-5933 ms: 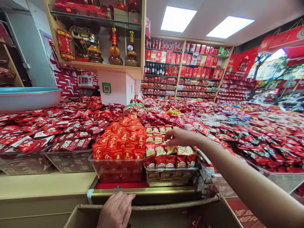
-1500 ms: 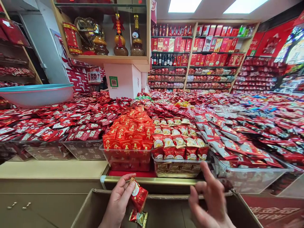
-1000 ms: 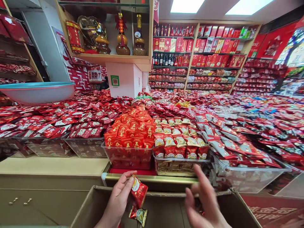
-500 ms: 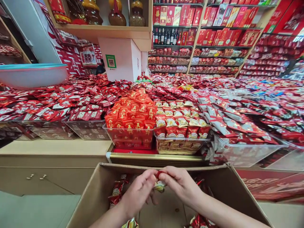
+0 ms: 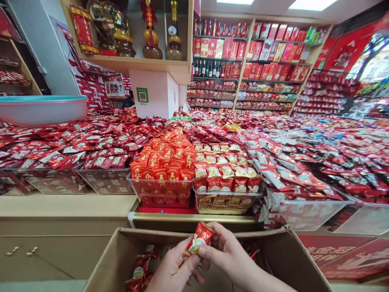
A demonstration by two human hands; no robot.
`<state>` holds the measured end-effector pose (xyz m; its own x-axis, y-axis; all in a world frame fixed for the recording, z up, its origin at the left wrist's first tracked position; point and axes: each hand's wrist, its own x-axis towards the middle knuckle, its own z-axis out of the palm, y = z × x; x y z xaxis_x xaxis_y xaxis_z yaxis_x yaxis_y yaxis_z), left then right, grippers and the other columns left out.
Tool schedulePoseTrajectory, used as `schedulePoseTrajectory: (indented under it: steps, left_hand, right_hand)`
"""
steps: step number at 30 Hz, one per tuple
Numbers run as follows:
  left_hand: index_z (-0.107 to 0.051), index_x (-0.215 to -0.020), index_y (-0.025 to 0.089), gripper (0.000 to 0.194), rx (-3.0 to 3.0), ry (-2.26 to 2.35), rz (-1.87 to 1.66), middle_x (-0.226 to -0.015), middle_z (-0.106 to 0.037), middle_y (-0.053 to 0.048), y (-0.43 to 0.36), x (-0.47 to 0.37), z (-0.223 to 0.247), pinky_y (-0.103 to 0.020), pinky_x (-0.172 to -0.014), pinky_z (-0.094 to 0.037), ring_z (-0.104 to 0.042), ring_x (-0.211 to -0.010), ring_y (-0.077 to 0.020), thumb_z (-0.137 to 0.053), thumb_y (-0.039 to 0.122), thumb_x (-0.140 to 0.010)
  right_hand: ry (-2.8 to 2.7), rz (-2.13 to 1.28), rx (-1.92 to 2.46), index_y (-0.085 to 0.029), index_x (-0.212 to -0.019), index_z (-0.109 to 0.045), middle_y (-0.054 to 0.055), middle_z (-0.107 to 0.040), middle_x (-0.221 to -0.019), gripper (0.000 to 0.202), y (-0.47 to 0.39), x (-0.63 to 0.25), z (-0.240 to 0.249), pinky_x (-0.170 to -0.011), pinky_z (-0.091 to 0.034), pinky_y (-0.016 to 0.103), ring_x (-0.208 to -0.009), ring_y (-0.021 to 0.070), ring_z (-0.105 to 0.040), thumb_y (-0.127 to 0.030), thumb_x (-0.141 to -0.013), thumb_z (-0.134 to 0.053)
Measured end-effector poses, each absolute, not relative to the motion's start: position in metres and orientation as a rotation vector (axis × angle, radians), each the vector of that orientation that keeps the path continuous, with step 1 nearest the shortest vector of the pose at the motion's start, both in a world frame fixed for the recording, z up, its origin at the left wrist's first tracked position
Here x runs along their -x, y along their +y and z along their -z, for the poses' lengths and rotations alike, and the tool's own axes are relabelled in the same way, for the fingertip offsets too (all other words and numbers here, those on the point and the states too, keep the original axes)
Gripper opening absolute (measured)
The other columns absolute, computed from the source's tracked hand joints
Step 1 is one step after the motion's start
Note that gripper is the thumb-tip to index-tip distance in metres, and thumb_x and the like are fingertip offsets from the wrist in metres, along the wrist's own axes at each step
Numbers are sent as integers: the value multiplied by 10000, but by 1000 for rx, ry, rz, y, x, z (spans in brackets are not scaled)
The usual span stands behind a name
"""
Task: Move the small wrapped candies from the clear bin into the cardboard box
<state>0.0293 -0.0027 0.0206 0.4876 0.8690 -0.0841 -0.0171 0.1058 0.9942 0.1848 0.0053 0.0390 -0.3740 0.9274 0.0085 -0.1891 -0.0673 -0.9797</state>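
Both hands hold one small red-and-gold candy packet (image 5: 201,237) printed "DURIAN", raised over an open cardboard box (image 5: 105,259). My left hand (image 5: 174,265) grips its lower left edge, fingers curled beneath. My right hand (image 5: 226,251) pinches its right side, thumb on the front. Inside the box, more red packets (image 5: 138,271) lie along the left wall; my hands and forearms hide part of the box floor. Just beyond the box stands a clear bin (image 5: 227,202) with matching durian packets (image 5: 226,170) stacked in rows.
Left of the durian bin is a clear bin of orange-red packets (image 5: 164,174). To the right, another clear bin (image 5: 310,209) holds white-and-red packets. A pale basin (image 5: 42,110) sits at the far left. Shelves (image 5: 243,81) of bottles and boxes line the back.
The packet has been lifted and turned, so its printed front now faces me. Both hands have shifted slightly lower in the picture, and the view has tilted upward.
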Motion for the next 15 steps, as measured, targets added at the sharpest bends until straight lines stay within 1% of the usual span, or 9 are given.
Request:
schedulePoseTrajectory:
  steps: [2, 4, 6, 7, 9, 10, 13, 15]
  left_hand:
    - [-455, -1163, 177, 511, -1326, 866, -818, -724, -640, -32, 0, -27, -20, -204, -451, -362, -600, -561, -139, -483, 496, -764]
    - [-465, -1145, 178, 491, -1391, 922, -902, -701, -646, -28, 4, -20, -22, -216, -467, -404, -598, -565, -142, -434, 509, -784]
    - [-468, -1120, 199, 402, -1517, 1015, -1024, -770, -661, -30, 12, -9, -24, -228, -536, -464, -609, -618, -142, -394, 459, -822]
    - [-465, -1110, 212, 356, -1603, 1076, -1101, -821, -664, -29, 17, -3, -24, -235, -596, -486, -617, -665, -142, -398, 423, -831]
    - [-462, -1097, 233, 301, -1813, 1203, -1229, -893, -661, -23, 29, 10, -23, -246, -717, -494, -625, -775, -148, -443, 357, -823]
    - [-469, -1090, 239, 289, -1930, 1259, -1265, -913, -659, -22, 35, 15, -21, -241, -748, -490, -623, -816, -149, -464, 329, -815]
    - [-486, -1078, 244, 274, -2291, 1336, -1261, -933, -658, -22, 47, 25, -15, -227, -757, -491, -620, -853, -149, -482, 256, -804]
    - [-480, -1085, 241, 283, -2514, 1293, -1213, -920, -662, -21, 50, 27, -10, -240, -734, -496, -622, -832, -151, -461, 201, -806]
  right_hand:
    - [-1354, -1513, 875, -186, -828, -413, -13, -523, -705, 276, 6, -185, -38, -525, -416, 227, -566, 89, -484, -340, -706, -607]
    - [-1445, -1370, 903, -193, -863, -397, 5, -531, -757, 247, 6, -187, -38, -615, -432, 255, -656, 109, -499, -329, -743, -565]
    - [-1502, -1251, 931, -196, -896, -392, 20, -538, -797, 238, 7, -189, -39, -678, -427, 271, -718, 122, -500, -326, -761, -539]
    - [-1509, -1222, 936, -198, -910, -390, 25, -542, -805, 249, 7, -190, -40, -683, -427, 273, -728, 127, -502, -331, -760, -537]
    - [-1495, -1198, 928, -202, -918, -390, 28, -550, -806, 275, 6, -191, -45, -679, -429, 275, -728, 135, -511, -351, -747, -545]
    - [-1487, -1195, 919, -205, -919, -392, 30, -555, -811, 284, 5, -192, -49, -683, -431, 276, -735, 139, -517, -359, -741, -551]
    - [-1491, -1190, 887, -217, -955, -392, 39, -570, -863, 309, 5, -196, -73, -698, -438, 277, -782, 151, -539, -355, -736, -561]
    - [-1528, -1090, 888, -226, -1001, -384, 51, -568, -924, 337, 14, -204, -99, -692, -446, 280, -801, 154, -551, -336, -739, -565]
